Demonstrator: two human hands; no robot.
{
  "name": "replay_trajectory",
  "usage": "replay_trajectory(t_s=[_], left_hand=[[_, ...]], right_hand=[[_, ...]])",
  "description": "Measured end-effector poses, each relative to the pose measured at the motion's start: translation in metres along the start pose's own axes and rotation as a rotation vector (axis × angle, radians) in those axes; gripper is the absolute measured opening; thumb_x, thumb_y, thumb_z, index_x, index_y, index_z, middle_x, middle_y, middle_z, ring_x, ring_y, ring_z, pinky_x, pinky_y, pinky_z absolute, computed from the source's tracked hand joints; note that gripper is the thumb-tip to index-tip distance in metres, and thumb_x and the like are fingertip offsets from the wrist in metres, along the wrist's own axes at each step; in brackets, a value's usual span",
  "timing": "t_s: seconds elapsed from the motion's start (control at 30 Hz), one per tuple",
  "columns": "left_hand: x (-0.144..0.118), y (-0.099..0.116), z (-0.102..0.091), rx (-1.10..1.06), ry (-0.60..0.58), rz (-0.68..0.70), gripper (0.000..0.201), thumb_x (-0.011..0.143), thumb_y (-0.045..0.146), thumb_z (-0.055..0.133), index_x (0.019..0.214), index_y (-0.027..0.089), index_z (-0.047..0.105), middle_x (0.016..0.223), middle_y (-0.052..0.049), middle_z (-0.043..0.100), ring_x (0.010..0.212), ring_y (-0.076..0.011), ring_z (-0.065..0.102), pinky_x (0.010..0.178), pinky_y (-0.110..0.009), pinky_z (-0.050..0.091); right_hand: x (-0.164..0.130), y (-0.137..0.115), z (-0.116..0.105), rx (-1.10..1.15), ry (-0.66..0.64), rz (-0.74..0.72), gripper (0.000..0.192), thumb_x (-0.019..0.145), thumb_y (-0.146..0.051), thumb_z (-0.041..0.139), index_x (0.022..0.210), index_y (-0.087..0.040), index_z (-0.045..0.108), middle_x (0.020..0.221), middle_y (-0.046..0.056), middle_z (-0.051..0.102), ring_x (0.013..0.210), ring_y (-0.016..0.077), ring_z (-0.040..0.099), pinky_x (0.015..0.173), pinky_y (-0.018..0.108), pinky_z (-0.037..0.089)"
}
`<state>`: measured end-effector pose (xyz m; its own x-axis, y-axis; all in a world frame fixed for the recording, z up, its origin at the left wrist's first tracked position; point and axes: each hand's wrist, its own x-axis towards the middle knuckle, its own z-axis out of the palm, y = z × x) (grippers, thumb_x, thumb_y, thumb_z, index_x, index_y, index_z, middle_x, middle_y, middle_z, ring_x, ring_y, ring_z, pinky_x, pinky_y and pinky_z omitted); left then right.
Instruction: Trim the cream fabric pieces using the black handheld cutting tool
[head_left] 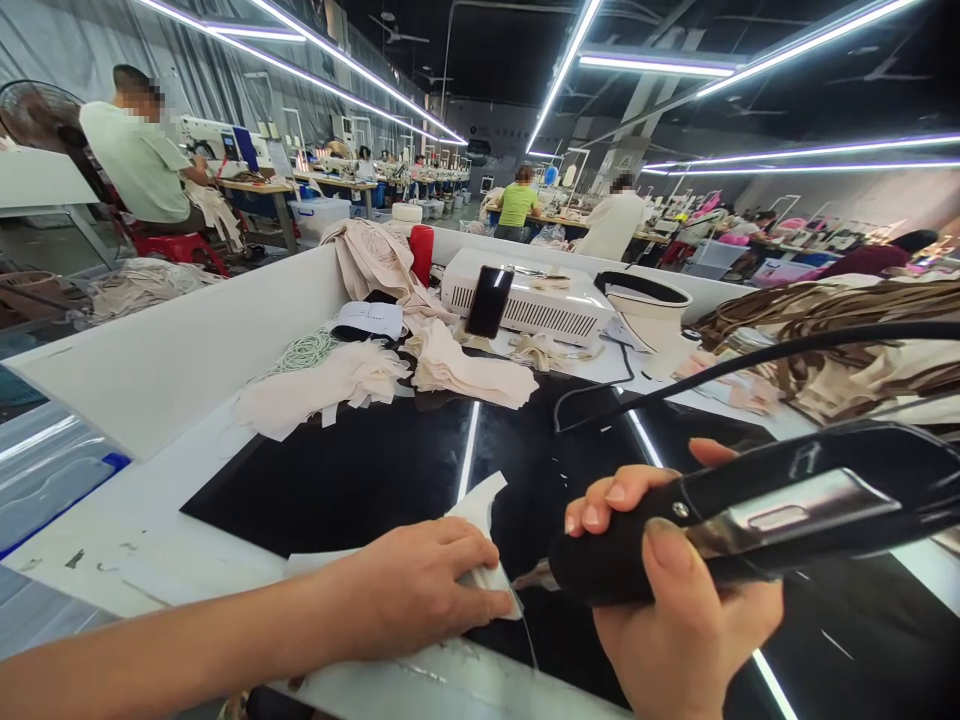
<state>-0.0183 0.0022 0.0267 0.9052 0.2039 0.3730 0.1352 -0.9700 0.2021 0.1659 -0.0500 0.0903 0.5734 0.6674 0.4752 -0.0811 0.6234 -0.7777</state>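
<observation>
My left hand (439,590) is closed on a small white fabric piece (486,500), fingers on top of it and thumb at its near edge. In my right hand (675,590) is a black corded hand-held cutter (795,520) with a shiny metal lever along its side. Its narrow tip (538,576) points left, close to the edge of the fabric. A thin pale strand (527,640) trails from that edge over the glossy black board (345,490).
Stacks of pale fabric pieces (472,370), a phone (489,302) and a vented white box (525,290) stand behind the board. A black cable (817,340) arcs over the right side. Low white walls (187,340) edge the table. Other people sit at sewing machines beyond.
</observation>
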Motion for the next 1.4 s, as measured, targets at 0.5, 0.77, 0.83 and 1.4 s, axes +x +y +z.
replay_trajectory(t_s=[0.5,0.77,0.83,1.4], left_hand=[[-0.001,-0.001,0.0,-0.001,0.028,-0.03,0.024,0.108,0.026,0.056,0.122,0.029,0.075,0.115,-0.011,0.061,0.11,-0.0214,0.061,0.099,-0.03,0.055],[-0.001,0.001,-0.001,0.027,0.036,-0.023,0.023,0.109,0.025,0.055,0.122,0.028,0.074,0.111,-0.01,0.063,0.11,-0.0211,0.062,0.1,-0.03,0.055],[-0.001,0.005,0.001,0.047,0.05,-0.042,0.022,0.107,0.024,0.058,0.124,0.027,0.072,0.114,-0.01,0.063,0.111,-0.0218,0.062,0.099,-0.032,0.055],[-0.006,-0.001,0.001,0.099,0.06,-0.046,0.015,0.099,0.027,0.073,0.099,0.017,0.063,0.105,-0.002,0.068,0.099,-0.0185,0.066,0.094,-0.028,0.055]], right_hand=[[0.001,0.004,0.006,-0.025,0.005,-0.014,0.045,0.084,-0.027,0.08,0.124,-0.03,0.059,0.076,-0.005,0.066,0.058,0.0148,0.062,0.055,0.031,0.057],[0.001,0.011,0.009,-0.019,-0.001,0.011,0.045,0.086,-0.026,0.08,0.126,-0.031,0.059,0.078,-0.005,0.067,0.06,0.0138,0.063,0.058,0.031,0.058],[0.0,0.012,0.006,-0.032,-0.01,0.019,0.044,0.088,-0.025,0.079,0.127,-0.032,0.059,0.08,-0.005,0.067,0.062,0.0138,0.063,0.059,0.031,0.059],[-0.006,0.013,-0.009,-0.008,-0.105,-0.01,0.043,0.092,-0.027,0.075,0.131,-0.034,0.059,0.081,-0.003,0.066,0.063,0.0149,0.064,0.057,0.033,0.06]])
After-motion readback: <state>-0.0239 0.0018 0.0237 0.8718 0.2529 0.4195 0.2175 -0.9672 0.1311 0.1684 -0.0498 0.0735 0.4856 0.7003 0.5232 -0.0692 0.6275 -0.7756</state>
